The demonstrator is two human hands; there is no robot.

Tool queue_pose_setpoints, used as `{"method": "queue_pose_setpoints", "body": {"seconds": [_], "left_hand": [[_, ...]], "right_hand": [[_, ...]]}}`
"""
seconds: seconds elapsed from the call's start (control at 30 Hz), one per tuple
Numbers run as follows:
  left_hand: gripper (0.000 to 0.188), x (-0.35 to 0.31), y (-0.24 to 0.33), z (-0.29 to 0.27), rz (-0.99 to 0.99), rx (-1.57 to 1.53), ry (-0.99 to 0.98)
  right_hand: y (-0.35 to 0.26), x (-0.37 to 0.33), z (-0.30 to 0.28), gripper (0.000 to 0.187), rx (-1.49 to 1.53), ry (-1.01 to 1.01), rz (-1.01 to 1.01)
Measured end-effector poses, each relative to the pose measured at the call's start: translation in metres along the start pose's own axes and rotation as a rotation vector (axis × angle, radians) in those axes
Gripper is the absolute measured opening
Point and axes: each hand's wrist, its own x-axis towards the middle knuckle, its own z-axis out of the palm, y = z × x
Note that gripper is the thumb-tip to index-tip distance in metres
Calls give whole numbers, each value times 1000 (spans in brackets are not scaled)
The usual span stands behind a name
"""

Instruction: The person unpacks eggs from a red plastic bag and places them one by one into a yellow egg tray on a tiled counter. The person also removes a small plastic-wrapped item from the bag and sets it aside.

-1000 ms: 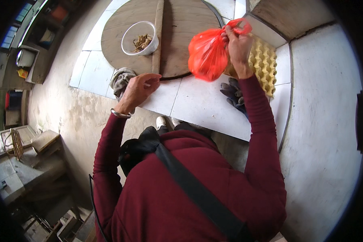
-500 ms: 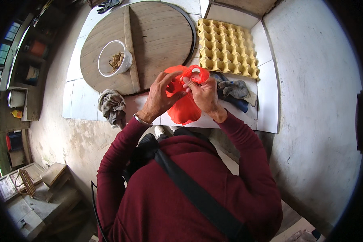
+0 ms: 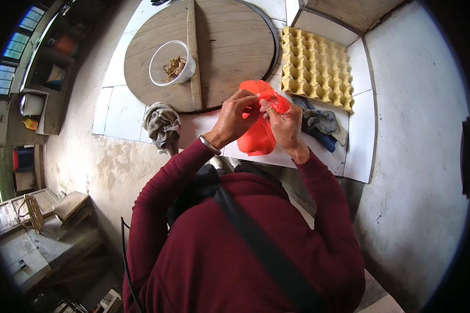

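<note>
Holding a red plastic bag [image 3: 257,140] near the front edge of a white-tiled counter [image 3: 115,112], bunched at the neck, probably to keep its mouth gathered. Pinched there between thumb and curled fingers of the right hand [image 3: 287,125]; met by the bent fingers of the left hand [image 3: 231,119], impossible to tell how tightly closed. Also unclear whether hanging or resting on the tiles. Just ahead, a round wooden lid [image 3: 235,49], serving as a flat base for a clear plastic tub [image 3: 189,72] of shrivelled brown pieces [image 3: 175,68], close against the lid's batten. Leftward, at the edge, a crumpled grey rag [image 3: 163,125]. Just beyond the right hand, dark gloves [image 3: 321,122]; behind them, a yellow egg tray [image 3: 318,65] lying flat. Bounded farther right by a pale wall [image 3: 418,104]; widest room for moving ahead, over the lid's right half.
</note>
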Motion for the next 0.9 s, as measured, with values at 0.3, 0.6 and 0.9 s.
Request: {"method": "queue_pose_setpoints", "body": {"seconds": [0.3, 0.6, 0.9], "left_hand": [[29, -8, -11, 5, -89, -132, -20], [36, -12, -14, 10, -191, -209, 0], [29, -15, -17, 16, -215, -157, 15]], "right_hand": [[0, -7, -3, 11, -18, -63, -31], [11, 7, -26, 26, -182, -238, -56], [28, 8, -21, 12, -26, -217, 59]]}}
